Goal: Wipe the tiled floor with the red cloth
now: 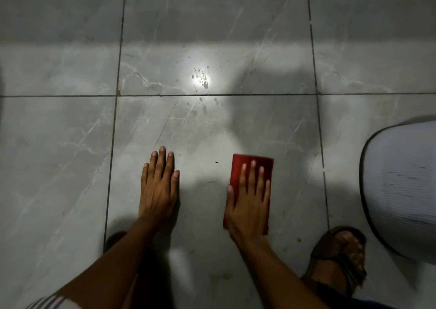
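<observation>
A folded red cloth (258,164) lies flat on the grey marbled tiled floor (70,155). My right hand (250,200) presses down on it with the palm, fingers spread over its upper half. My left hand (159,186) rests flat on the bare tile to the left of the cloth, fingers together, holding nothing. Beyond the hands, small dark drops and spots (200,80) show on the floor around a bright glare, across a grout line.
A white ribbed rounded object (401,190) stands at the right edge. My sandalled foot (342,254) is planted at the lower right, close to it. Another dark shoe tip (115,238) peeks out under my left forearm. Dark grout lines (113,143) cross the tiles.
</observation>
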The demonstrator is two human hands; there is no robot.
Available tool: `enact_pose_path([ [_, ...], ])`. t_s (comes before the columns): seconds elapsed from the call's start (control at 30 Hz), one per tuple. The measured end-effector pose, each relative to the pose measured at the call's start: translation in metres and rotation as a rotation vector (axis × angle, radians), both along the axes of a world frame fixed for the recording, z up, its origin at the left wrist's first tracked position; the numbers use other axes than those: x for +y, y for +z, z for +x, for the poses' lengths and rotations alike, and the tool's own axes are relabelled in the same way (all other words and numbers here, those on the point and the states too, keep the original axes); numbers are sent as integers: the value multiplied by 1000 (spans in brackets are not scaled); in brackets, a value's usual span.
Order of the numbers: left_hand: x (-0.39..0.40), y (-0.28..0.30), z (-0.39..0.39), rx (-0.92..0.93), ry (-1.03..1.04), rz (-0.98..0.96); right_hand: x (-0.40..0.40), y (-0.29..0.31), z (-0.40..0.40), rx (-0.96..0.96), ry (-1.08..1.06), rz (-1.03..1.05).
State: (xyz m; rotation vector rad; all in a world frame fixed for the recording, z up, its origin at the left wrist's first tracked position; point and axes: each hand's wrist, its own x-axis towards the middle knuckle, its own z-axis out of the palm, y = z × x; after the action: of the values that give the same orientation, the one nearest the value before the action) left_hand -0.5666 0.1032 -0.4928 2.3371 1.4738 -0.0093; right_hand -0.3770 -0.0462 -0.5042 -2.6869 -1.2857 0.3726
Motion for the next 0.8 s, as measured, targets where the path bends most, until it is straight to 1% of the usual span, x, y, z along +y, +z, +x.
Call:
enact_pose_path([
  [0.07,1,-4,-1,23,-13,9,41,1,10,-11,13,6],
  [0.13,0,-9,-2,33,-26,35,68,0,7,3,97,30],
  [0.23,-3,-16,-3,48,-29,78,77,-2,-14,35,118,57],
  [0.3,-4,-19,-4,55,-19,93,53,-4,-35,84,185,59],
  [0.37,-3,-20,-5,44,-17,97,8,-5,-56,151,321,50],
  [0.43,-2,-20,-6,12,-26,89,-39,-5,-66,164,367,28],
  [0.5,-2,-19,-7,-23,-25,82,-64,-2,-59,143,287,8],
  [0.6,0,-16,-11,-59,-35,62,-54,4,-16,76,142,-23],
  [0.67,0,-15,-11,-77,-45,60,-21,5,13,59,-2,-23],
  [0.73,0,-15,-9,-95,-31,53,23,7,20,46,-107,-16],
  [0.8,-2,-14,-7,-104,-10,52,62,8,6,37,-93,12],
])
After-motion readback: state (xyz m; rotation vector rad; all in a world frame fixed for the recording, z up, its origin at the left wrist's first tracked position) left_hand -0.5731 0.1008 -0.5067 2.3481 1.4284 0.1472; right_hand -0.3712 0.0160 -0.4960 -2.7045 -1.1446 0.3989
